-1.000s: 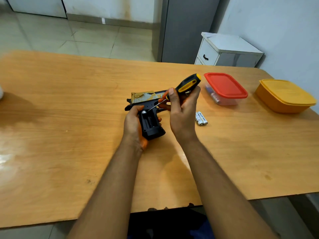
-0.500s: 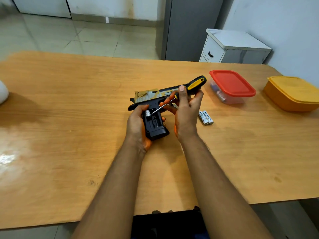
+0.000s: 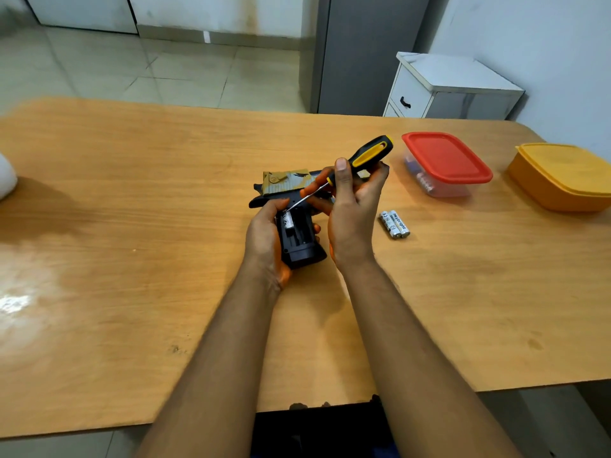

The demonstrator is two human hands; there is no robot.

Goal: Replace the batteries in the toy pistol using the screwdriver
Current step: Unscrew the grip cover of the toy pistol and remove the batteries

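toy pistol [image 3: 299, 241]: black, tan camouflage top | screwdriver [image 3: 368, 155]: black-yellow handle | batteries [image 3: 394, 224]: silver, black print | box lid [image 3: 446, 158]: red | second box [image 3: 562, 176]: orange-yellow | worktop [image 3: 132, 226]: light wood grain

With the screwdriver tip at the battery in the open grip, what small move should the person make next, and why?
Probably lever the tip upward a little to lift that battery out. The right hand holds the screwdriver with its tip at the battery's upper end, the left hand steadies the toy pistol, and two batteries already lie on the table.
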